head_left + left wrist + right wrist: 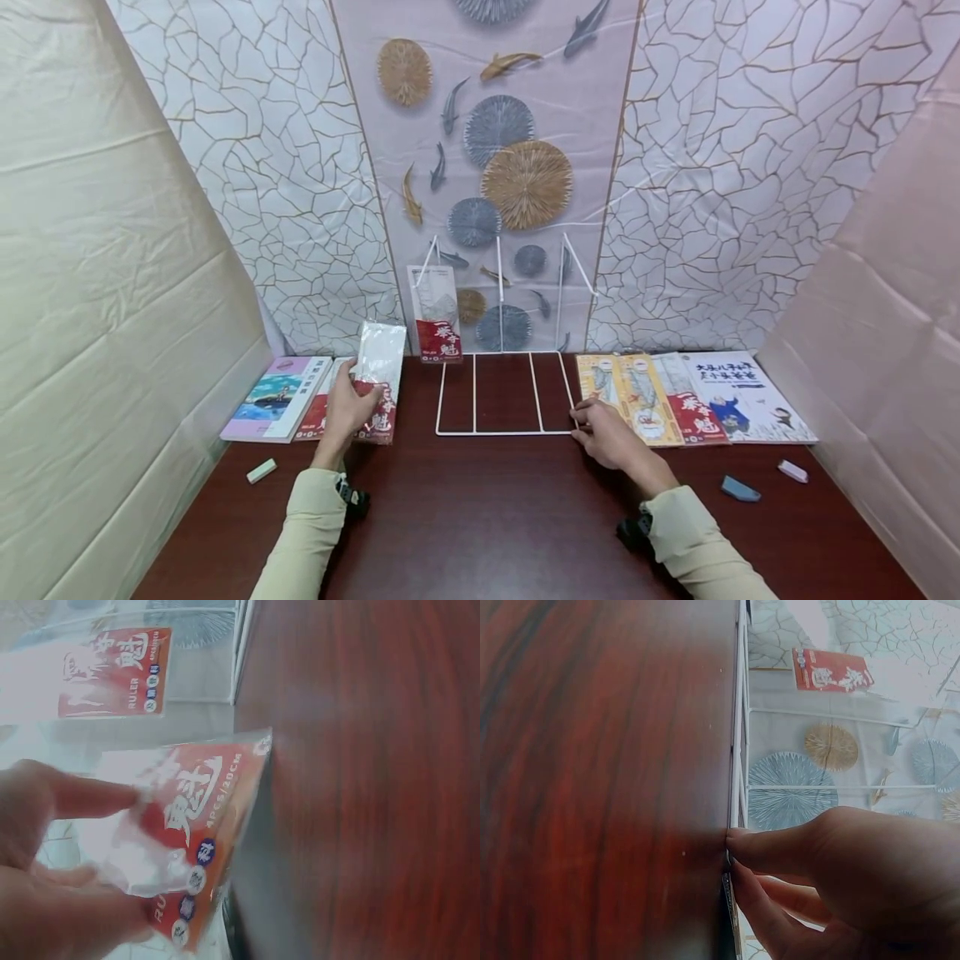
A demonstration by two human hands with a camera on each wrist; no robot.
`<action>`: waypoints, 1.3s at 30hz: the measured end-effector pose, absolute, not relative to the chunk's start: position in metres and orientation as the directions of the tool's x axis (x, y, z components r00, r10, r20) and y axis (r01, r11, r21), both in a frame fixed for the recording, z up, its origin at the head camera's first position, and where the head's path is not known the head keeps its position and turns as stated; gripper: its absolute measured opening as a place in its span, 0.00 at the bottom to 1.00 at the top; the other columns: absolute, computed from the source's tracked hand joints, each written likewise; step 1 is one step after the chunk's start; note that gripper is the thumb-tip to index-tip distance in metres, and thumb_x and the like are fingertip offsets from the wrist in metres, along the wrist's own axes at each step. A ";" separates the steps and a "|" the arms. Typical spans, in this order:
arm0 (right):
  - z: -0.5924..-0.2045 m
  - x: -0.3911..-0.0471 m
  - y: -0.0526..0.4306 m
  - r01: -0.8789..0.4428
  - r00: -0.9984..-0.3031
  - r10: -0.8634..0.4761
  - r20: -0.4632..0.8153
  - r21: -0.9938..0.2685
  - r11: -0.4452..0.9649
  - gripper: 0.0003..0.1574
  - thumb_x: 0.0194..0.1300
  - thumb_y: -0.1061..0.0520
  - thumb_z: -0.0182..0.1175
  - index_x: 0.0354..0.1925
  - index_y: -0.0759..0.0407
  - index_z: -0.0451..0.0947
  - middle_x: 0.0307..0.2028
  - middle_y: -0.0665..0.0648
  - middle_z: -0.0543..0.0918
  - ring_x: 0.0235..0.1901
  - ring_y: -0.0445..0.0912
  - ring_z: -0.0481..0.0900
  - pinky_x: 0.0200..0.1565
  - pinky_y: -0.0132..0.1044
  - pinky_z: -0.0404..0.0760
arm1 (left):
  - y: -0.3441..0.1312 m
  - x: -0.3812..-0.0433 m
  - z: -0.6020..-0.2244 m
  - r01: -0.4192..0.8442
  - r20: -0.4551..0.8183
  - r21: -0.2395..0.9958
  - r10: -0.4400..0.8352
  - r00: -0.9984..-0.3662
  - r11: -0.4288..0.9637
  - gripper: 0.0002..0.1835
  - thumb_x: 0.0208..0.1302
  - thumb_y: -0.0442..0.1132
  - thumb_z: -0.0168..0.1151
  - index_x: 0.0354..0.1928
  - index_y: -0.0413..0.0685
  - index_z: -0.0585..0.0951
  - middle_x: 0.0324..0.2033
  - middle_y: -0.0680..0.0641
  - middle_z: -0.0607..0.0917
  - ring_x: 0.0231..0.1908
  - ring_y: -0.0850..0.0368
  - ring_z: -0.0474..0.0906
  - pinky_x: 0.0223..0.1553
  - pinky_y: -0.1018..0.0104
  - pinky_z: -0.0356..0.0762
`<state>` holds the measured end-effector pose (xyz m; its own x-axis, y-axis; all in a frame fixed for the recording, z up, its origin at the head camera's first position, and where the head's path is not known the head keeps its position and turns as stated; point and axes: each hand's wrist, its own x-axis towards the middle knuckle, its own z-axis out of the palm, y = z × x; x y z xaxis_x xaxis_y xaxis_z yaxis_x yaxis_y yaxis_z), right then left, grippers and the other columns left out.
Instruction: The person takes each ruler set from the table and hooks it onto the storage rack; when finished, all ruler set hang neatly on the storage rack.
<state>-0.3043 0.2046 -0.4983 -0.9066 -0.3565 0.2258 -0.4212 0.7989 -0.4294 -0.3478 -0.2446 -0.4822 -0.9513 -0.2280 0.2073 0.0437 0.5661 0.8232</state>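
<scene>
My left hand [349, 410] pinches a clear ruler-set packet [381, 354], white above and red below, between thumb and fingers. In the left wrist view the packet [202, 799] is tilted, with "4PCS/20CM" on its red part. Under it on the table lies another red-and-white packet [321, 408], partly hidden. My right hand [609, 435] pinches the right side of a white wire rack [495, 433], close to its front corner. A similar ruler packet [435, 304] stands upright at the rack's left end, against its back wires.
At the left lies a purple-white book [281, 396] with an eraser [262, 471] before it. Right of the rack lie yellow packets [641, 396], a red-white packet [693, 408] and a white book [742, 392]. A blue eraser [741, 488] and a pale one [792, 471] lie nearer.
</scene>
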 end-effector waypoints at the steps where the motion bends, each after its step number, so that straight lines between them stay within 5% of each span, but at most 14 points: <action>1: -0.498 -0.304 0.205 -0.427 -0.904 -0.361 0.229 -0.432 0.795 0.20 0.64 0.65 0.65 0.53 0.75 0.81 0.55 0.71 0.81 0.50 0.60 0.84 0.49 0.48 0.85 | -0.244 -0.348 -0.481 0.061 0.218 0.843 -0.236 -0.947 0.535 0.39 0.64 0.40 0.67 0.74 0.46 0.61 0.60 0.33 0.78 0.57 0.42 0.75 0.62 0.46 0.72; 9: -0.499 -0.307 0.207 -0.460 -0.886 -0.381 0.263 -0.408 0.788 0.21 0.64 0.64 0.65 0.53 0.75 0.80 0.54 0.70 0.81 0.51 0.61 0.83 0.51 0.50 0.84 | -0.228 -0.341 -0.453 0.338 0.373 0.925 -0.238 -0.897 0.176 0.27 0.67 0.32 0.64 0.66 0.38 0.69 0.53 0.32 0.84 0.41 0.57 0.83 0.40 0.70 0.82; 15: -0.500 -0.307 0.206 -0.455 -0.889 -0.374 0.264 -0.417 0.787 0.21 0.64 0.65 0.65 0.53 0.75 0.80 0.54 0.70 0.81 0.52 0.61 0.83 0.51 0.50 0.84 | -0.211 -0.339 -0.443 0.489 0.479 0.872 -0.188 -0.857 -0.011 0.25 0.67 0.32 0.64 0.65 0.41 0.71 0.54 0.36 0.84 0.43 0.59 0.85 0.42 0.68 0.85; 24: -0.501 -0.307 0.207 -0.439 -0.898 -0.373 0.232 -0.428 0.790 0.21 0.65 0.65 0.65 0.55 0.75 0.80 0.56 0.70 0.80 0.50 0.59 0.84 0.50 0.47 0.85 | -0.185 -0.326 -0.430 0.589 0.584 0.805 -0.081 -0.808 -0.071 0.21 0.67 0.30 0.63 0.61 0.38 0.73 0.55 0.40 0.84 0.49 0.55 0.83 0.48 0.68 0.83; 39: -0.500 -0.305 0.207 -0.451 -0.892 -0.379 0.248 -0.417 0.789 0.20 0.64 0.66 0.65 0.53 0.75 0.81 0.54 0.70 0.81 0.50 0.59 0.84 0.49 0.48 0.84 | -0.172 -0.325 -0.435 0.557 0.553 0.829 -0.075 -0.830 -0.049 0.20 0.69 0.32 0.62 0.61 0.38 0.73 0.55 0.35 0.84 0.46 0.54 0.82 0.46 0.69 0.81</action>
